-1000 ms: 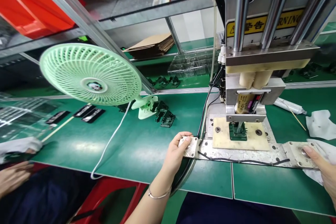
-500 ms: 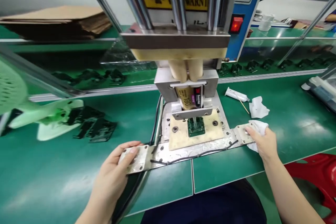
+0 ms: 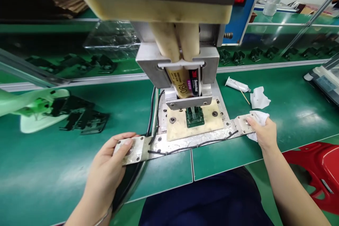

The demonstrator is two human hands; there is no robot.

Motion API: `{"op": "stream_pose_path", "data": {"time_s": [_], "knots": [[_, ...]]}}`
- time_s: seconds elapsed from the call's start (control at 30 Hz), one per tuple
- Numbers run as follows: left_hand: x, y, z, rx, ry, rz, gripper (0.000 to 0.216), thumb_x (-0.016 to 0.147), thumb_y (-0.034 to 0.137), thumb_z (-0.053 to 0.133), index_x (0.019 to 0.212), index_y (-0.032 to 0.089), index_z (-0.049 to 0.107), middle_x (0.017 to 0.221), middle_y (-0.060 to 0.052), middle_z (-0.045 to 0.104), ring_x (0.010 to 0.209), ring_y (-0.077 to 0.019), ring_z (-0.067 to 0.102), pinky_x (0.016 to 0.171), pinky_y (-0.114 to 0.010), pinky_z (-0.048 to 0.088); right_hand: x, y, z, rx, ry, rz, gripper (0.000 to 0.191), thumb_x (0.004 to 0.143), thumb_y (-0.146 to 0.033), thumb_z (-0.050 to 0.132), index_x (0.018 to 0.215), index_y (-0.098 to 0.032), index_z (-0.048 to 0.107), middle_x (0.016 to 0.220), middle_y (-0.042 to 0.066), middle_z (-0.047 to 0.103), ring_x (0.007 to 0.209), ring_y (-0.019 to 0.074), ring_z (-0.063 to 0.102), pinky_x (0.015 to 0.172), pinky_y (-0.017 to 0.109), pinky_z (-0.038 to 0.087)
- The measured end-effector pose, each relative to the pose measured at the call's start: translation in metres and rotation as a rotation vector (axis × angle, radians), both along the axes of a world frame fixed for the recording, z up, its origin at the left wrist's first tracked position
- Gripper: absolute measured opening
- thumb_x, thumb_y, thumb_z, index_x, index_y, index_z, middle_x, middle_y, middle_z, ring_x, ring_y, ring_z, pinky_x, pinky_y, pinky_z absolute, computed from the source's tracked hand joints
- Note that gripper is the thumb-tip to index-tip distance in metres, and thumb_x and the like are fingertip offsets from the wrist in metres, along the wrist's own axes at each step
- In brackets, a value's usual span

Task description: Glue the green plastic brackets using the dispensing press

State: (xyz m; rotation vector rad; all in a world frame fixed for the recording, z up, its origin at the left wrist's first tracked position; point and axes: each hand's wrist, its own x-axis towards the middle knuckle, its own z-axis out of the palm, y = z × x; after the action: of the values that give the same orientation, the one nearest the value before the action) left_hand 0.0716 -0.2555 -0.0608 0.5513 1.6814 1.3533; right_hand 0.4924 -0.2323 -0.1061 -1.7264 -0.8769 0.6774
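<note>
On a cream rectangular plate [image 3: 176, 132], beneath a gold-and-black twin-barrel cartridge [image 3: 182, 81], sits a small dark-green, nearly square part [image 3: 190, 122], with no clear long axis, between and slightly beyond the hands, a little nearer the right. Left of the cream plate, the left hand [image 3: 112, 153] grips a silvery metal block [image 3: 140, 146], thumb on top; right of it, the right hand [image 3: 266, 134] clasps a matching metal block [image 3: 239, 125] and white cloth [image 3: 262, 117], some fingers hidden. The glossy green tabletop [image 3: 66, 162] surrounds the cream plate, with shelved dark parts [image 3: 271, 53] behind it.
</note>
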Motion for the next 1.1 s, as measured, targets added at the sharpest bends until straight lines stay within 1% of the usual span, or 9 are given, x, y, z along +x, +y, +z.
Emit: {"op": "stream_pose_path", "data": {"time_s": [0.2, 0.3, 0.47, 0.63, 0.93, 1.1], "knots": [[0.0046, -0.0010, 0.0008, 0.031, 0.026, 0.006, 0.058, 0.035, 0.037, 0.100, 0.084, 0.018, 0.073, 0.081, -0.002, 0.073, 0.063, -0.0123, 0.062, 0.053, -0.014, 0.052, -0.0018, 0.0004, 0.0057, 0.009, -0.001, -0.043, 0.072, 0.048, -0.069, 0.093, 0.098, -0.018, 0.079, 0.099, 0.011, 0.079, 0.098, 0.0368, 0.075, 0.089, 0.051, 0.061], [0.0073, -0.0005, 0.0035, 0.036, 0.042, 0.018, 0.054, 0.035, 0.033, 0.096, 0.081, 0.018, 0.072, 0.078, -0.002, 0.072, 0.062, -0.0128, 0.061, 0.051, -0.015, 0.052, -0.0027, 0.0012, 0.0072, 0.027, -0.026, -0.051, 0.071, 0.048, -0.068, 0.093, 0.095, -0.017, 0.079, 0.095, 0.012, 0.079, 0.094, 0.0360, 0.075, 0.085, 0.049, 0.062], [0.0099, -0.0009, 0.0064, 0.037, 0.054, 0.000, 0.048, 0.042, 0.028, 0.095, 0.083, 0.017, 0.072, 0.078, -0.001, 0.071, 0.062, -0.0129, 0.059, 0.052, -0.016, 0.051, -0.0021, 0.0000, 0.0064, 0.051, -0.017, -0.037, 0.068, 0.051, -0.065, 0.094, 0.097, -0.017, 0.080, 0.096, 0.011, 0.079, 0.092, 0.0342, 0.075, 0.080, 0.045, 0.062], [0.0080, -0.0027, 0.0050, 0.035, 0.055, -0.014, 0.049, 0.043, 0.028, 0.095, 0.085, 0.018, 0.071, 0.080, -0.001, 0.072, 0.064, -0.0135, 0.059, 0.054, -0.017, 0.051, 0.0009, -0.0011, 0.0018, 0.063, -0.022, -0.016, 0.066, 0.055, -0.063, 0.094, 0.099, -0.017, 0.079, 0.096, 0.010, 0.079, 0.091, 0.0329, 0.075, 0.079, 0.044, 0.062], [0.0057, -0.0028, 0.0043, 0.023, 0.052, -0.021, 0.051, 0.045, 0.030, 0.096, 0.087, 0.017, 0.071, 0.081, -0.002, 0.072, 0.064, -0.0140, 0.059, 0.054, -0.018, 0.051, -0.0008, -0.0004, 0.0062, 0.031, 0.014, -0.059, 0.068, 0.048, -0.063, 0.096, 0.094, -0.017, 0.079, 0.093, 0.011, 0.079, 0.091, 0.0347, 0.074, 0.075, 0.044, 0.062], [0.0057, -0.0033, 0.0039, 0.033, 0.051, -0.024, 0.052, 0.044, 0.029, 0.096, 0.088, 0.016, 0.070, 0.082, -0.002, 0.072, 0.066, -0.0139, 0.060, 0.055, -0.017, 0.051, 0.0006, -0.0006, 0.0042, 0.044, 0.004, -0.050, 0.065, 0.051, -0.061, 0.095, 0.096, -0.017, 0.079, 0.093, 0.011, 0.079, 0.091, 0.0346, 0.075, 0.074, 0.043, 0.063]]}}
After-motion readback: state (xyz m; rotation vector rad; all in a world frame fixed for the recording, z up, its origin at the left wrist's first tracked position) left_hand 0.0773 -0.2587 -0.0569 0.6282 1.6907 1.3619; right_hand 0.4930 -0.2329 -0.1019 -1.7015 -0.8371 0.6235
